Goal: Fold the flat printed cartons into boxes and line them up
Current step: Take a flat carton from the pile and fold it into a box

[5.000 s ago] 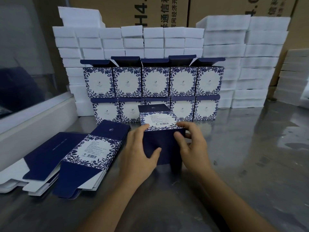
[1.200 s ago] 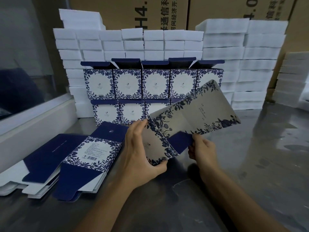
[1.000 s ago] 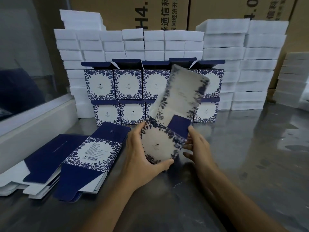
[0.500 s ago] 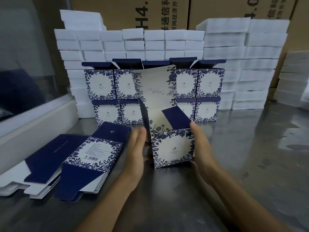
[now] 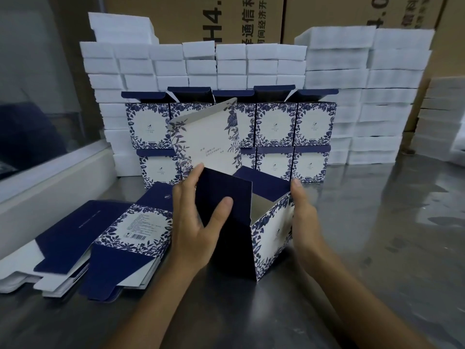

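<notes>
The box (image 5: 261, 227) has turned since a moment ago, its navy side now facing the person and its tall lid flap tipped back. It stands on the steel table (image 5: 364, 248), top open. The left hand (image 5: 198, 222) grips a navy flap, thumb in front and fingers behind. The right hand (image 5: 303, 222) presses flat and open against the box's right side. Flat cartons (image 5: 100, 243) lie just left. Finished boxes (image 5: 274, 137) stand stacked in two rows behind, before white foam blocks (image 5: 364, 96).
</notes>
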